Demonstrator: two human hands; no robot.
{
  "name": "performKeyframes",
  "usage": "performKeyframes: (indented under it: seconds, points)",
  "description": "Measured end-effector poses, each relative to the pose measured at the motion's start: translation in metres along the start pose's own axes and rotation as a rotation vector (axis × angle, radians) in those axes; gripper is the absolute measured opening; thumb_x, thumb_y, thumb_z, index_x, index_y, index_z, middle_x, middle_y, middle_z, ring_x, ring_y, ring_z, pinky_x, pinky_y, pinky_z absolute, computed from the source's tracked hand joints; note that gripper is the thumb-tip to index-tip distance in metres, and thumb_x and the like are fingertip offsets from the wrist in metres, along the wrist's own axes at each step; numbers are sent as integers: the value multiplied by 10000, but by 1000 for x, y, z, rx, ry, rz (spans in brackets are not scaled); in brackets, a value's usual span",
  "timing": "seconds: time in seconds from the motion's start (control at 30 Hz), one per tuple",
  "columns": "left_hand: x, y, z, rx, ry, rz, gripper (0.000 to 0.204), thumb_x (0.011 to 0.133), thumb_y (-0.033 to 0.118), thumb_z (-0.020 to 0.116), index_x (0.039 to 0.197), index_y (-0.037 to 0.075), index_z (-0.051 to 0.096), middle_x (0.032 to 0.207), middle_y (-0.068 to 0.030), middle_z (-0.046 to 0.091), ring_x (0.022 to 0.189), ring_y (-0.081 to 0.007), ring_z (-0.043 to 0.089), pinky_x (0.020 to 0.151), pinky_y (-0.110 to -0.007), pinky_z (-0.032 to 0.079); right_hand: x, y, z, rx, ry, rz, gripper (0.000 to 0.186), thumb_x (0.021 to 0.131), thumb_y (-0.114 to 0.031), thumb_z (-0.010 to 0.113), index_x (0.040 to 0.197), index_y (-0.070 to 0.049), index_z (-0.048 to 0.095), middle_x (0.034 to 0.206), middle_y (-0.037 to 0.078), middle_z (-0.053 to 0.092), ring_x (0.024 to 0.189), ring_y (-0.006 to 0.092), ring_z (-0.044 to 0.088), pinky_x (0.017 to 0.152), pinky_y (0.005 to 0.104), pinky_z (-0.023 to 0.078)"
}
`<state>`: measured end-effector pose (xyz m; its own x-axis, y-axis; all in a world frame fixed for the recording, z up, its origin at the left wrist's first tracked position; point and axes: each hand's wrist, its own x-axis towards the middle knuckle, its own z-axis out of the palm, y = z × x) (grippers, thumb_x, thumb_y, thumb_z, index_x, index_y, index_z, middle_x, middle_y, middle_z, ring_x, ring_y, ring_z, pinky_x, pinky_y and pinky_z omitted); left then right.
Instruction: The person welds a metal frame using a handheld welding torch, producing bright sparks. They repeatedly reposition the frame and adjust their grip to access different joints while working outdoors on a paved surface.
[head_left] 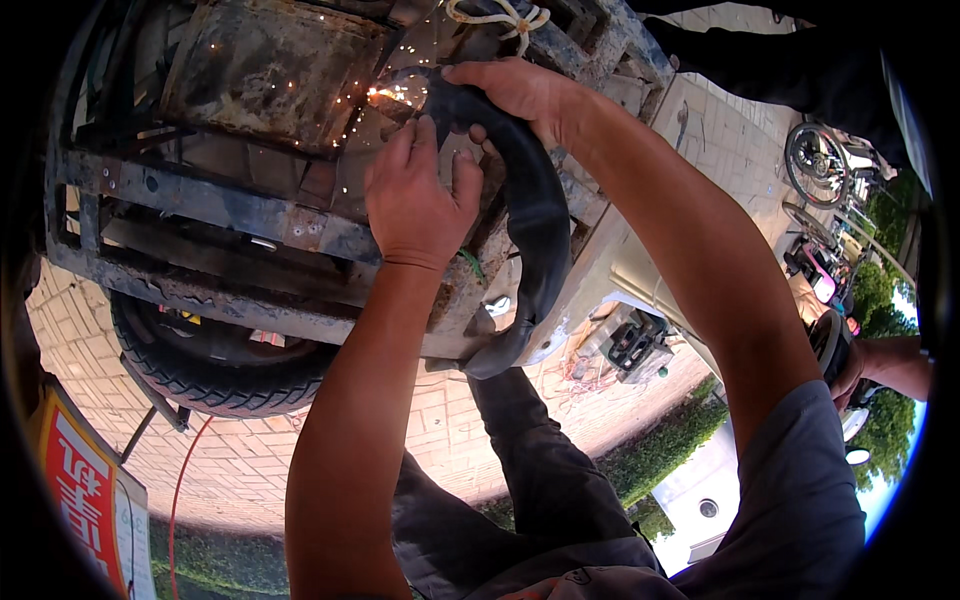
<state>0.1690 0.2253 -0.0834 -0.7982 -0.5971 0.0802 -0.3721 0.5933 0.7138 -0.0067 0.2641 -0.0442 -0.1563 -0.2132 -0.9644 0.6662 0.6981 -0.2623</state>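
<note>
The right hand point(525, 95) is grasping the upper end of a black tube point(540, 215), which is curving over the right side of a worn metal frame point(210, 205) to its near edge. The left hand point(420, 195) is reaching beside it, fingers bent; whether it is gripping anything cannot be told. Sparks point(375, 93) are flying at a rusted plate's point(270, 75) right edge: hot work is apparently proceeding, its finished and remaining portions not showing clearly.

The black tube point(540, 215) partly hides the fingers point(479, 132) of the right hand point(526, 95).
</note>
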Motion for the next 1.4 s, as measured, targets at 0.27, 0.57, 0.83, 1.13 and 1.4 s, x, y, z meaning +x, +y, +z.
performKeyframes:
  seconds: [0.27, 0.57, 0.83, 1.13, 1.4]
  points:
    - [1, 5, -5, 35, -75, -35, 417, 864, 246, 629, 1178, -30, 639, 1070, -208, 643, 974, -381, 633, 860, -446, 498, 0, -1, 1, 32, 6, 4, 245, 956, -277, 617, 970, -32, 631, 772, 98, 650, 549, 175, 576, 468, 334, 522]
    - [0, 1, 0, -15, -32, -28, 484, 819, 288, 638, 1180, -34, 640, 1166, -165, 633, 1061, -325, 618, 913, -434, 471, -4, 4, -3, 67, -24, 8, 293, 953, -325, 621, 971, -33, 622, 785, 77, 640, 568, 166, 584, 484, 346, 542]
    - [0, 1, -1, -27, -6, 5, 436, 866, 242, 636, 1189, -51, 642, 1147, -173, 637, 1027, -358, 622, 903, -424, 484, -6, 7, -2, -8, 6, -18, 367, 979, -393, 565, 1048, -49, 671, 814, 83, 695, 511, 95, 554, 453, 253, 497]
    - [1, 3, -3, -15, -14, 2, 445, 866, 252, 629, 1192, -50, 641, 1119, -170, 641, 996, -357, 627, 882, -428, 490, -1, 7, -6, -25, -39, 11, 371, 977, -394, 562, 1057, -46, 664, 784, 78, 672, 506, 96, 551, 453, 255, 494]
    - [3, 3, -6, -1, -166, -96, 491, 818, 286, 632, 1190, -34, 635, 1159, -160, 628, 1061, -316, 613, 905, -442, 469, 1, 6, -2, 21, -3, 20, 336, 946, -392, 610, 1025, -70, 667, 756, 49, 650, 524, 114, 547, 451, 277, 473]
